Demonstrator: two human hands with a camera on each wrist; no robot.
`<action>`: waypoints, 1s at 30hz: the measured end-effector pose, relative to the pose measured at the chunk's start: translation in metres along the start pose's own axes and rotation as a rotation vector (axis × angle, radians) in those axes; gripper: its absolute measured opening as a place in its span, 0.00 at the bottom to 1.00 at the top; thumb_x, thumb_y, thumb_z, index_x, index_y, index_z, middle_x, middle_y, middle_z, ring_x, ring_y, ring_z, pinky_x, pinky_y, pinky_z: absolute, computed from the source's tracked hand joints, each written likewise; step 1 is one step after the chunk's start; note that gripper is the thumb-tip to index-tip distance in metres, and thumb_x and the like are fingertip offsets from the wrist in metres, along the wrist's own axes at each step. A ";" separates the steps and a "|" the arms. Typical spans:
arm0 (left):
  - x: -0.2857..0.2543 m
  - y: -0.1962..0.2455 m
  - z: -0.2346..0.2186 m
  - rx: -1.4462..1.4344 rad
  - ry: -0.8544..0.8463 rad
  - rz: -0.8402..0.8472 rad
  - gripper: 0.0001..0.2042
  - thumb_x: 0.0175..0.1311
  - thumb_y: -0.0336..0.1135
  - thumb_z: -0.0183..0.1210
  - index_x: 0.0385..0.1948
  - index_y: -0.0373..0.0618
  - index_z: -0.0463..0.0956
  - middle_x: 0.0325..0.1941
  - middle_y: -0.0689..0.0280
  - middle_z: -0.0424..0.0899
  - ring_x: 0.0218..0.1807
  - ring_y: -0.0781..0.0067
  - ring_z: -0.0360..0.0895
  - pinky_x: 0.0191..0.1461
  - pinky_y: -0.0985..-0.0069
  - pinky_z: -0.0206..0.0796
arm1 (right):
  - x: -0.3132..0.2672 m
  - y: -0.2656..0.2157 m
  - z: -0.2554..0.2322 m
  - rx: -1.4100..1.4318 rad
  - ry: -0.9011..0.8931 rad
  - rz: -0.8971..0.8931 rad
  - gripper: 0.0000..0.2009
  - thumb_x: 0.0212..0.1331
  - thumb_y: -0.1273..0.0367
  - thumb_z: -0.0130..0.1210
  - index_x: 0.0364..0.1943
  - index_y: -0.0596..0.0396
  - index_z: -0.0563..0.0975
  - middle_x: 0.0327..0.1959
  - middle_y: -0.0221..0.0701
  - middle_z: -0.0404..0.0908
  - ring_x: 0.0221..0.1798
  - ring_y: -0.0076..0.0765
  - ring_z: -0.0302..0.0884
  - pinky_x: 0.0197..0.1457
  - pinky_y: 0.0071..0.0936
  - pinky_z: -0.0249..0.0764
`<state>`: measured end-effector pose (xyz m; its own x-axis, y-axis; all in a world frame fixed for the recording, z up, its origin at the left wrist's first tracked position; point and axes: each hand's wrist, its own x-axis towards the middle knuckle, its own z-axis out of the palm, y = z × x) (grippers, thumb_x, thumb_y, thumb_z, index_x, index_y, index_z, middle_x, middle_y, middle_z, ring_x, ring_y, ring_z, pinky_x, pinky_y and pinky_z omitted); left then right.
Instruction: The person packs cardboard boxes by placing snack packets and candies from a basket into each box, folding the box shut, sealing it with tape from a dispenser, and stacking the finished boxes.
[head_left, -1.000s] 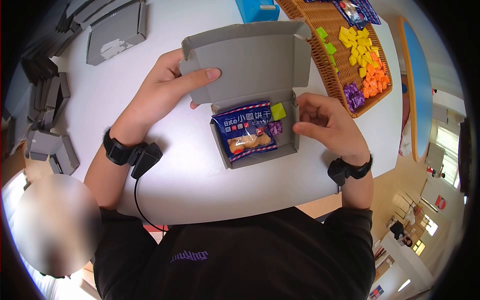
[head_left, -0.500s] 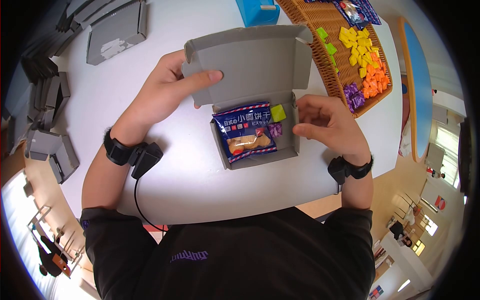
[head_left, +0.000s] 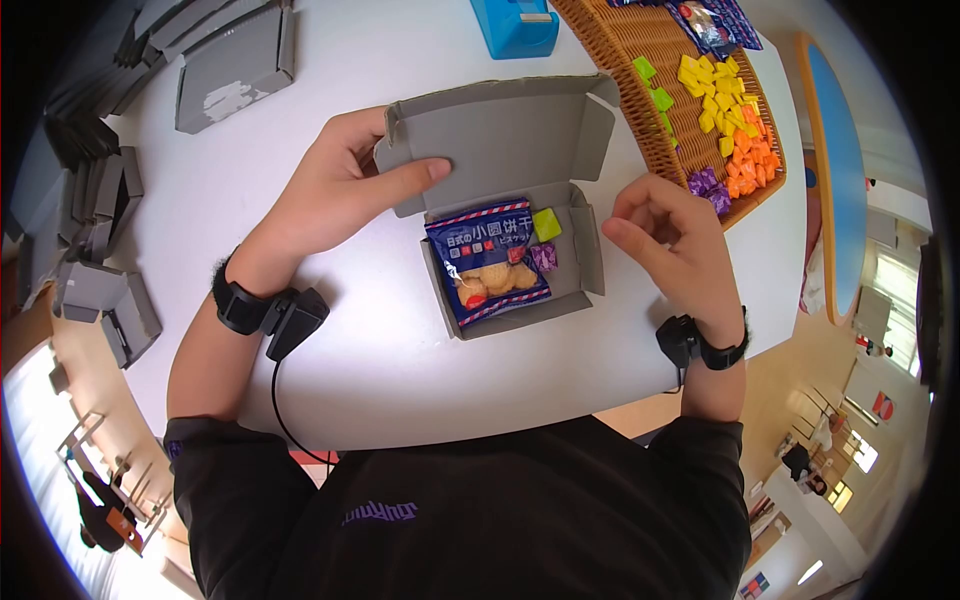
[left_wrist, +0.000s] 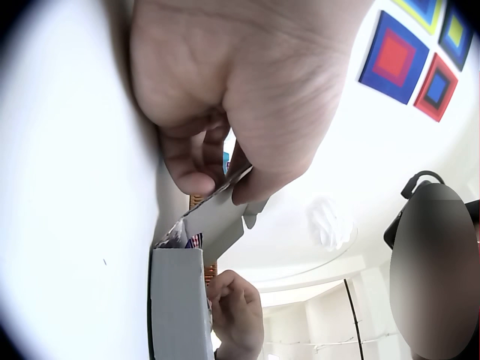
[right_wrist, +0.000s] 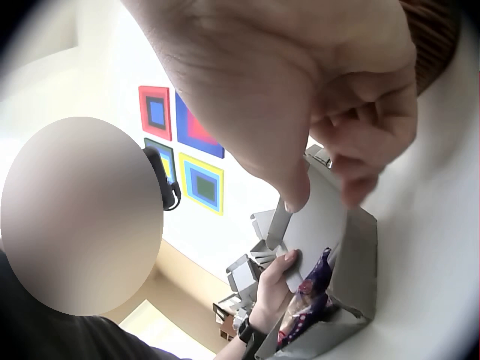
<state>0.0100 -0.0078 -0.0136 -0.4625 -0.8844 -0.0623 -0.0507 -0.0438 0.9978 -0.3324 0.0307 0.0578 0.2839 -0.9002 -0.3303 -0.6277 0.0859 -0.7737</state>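
Note:
A grey cardboard box (head_left: 592, 245) stands with its lid (head_left: 500, 130) raised. Inside lie a blue biscuit packet (head_left: 485, 262) on the left, a green sweet (head_left: 546, 225) and a purple sweet (head_left: 543, 257) beside it. The left hand (head_left: 345, 185) pinches the lid's left edge, thumb on the inner face; the left wrist view shows this hand (left_wrist: 240, 97) at the cardboard edge. Just right of the box, the right hand (head_left: 680, 245) hovers with bent fingers, thumb and fingertips apart, nothing between them. In the right wrist view this hand (right_wrist: 300, 97) is above the box's side wall (right_wrist: 356, 262).
A wicker basket (head_left: 640, 110) at the back right holds yellow, orange, green and purple sweets and blue packets. Near it stands a blue tape dispenser (head_left: 515, 28). Grey boxes (head_left: 235, 75) lie at the left and back left of the white table (head_left: 380, 380).
The lid has tilted and moved down with the left hand. The right hand has drawn off the box's right side, slightly up and right. The box's right wall now leans outward.

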 end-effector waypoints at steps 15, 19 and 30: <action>0.000 0.000 -0.001 -0.015 -0.002 -0.022 0.13 0.73 0.31 0.69 0.55 0.38 0.86 0.43 0.73 0.89 0.40 0.87 0.79 0.43 0.83 0.71 | -0.016 -0.008 0.015 -0.605 -0.129 -0.553 0.22 0.56 0.74 0.67 0.56 0.38 0.87 0.25 0.26 0.74 0.28 0.39 0.78 0.33 0.37 0.73; 0.000 0.002 0.000 -0.027 0.005 -0.019 0.13 0.74 0.30 0.68 0.55 0.38 0.86 0.43 0.72 0.89 0.41 0.88 0.79 0.43 0.83 0.71 | -0.015 -0.008 0.015 -0.559 -0.096 -0.567 0.22 0.56 0.74 0.66 0.57 0.42 0.86 0.26 0.27 0.76 0.28 0.39 0.78 0.32 0.37 0.73; 0.000 0.000 0.000 0.006 0.004 0.001 0.12 0.74 0.31 0.68 0.54 0.39 0.86 0.40 0.73 0.89 0.37 0.88 0.78 0.39 0.83 0.69 | -0.013 -0.003 0.025 -0.595 0.037 -0.568 0.19 0.57 0.75 0.65 0.55 0.48 0.86 0.23 0.28 0.76 0.27 0.39 0.79 0.30 0.38 0.73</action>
<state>0.0101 -0.0080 -0.0134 -0.4588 -0.8864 -0.0608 -0.0550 -0.0400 0.9977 -0.3156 0.0533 0.0512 0.6562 -0.7529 0.0510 -0.6780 -0.6179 -0.3982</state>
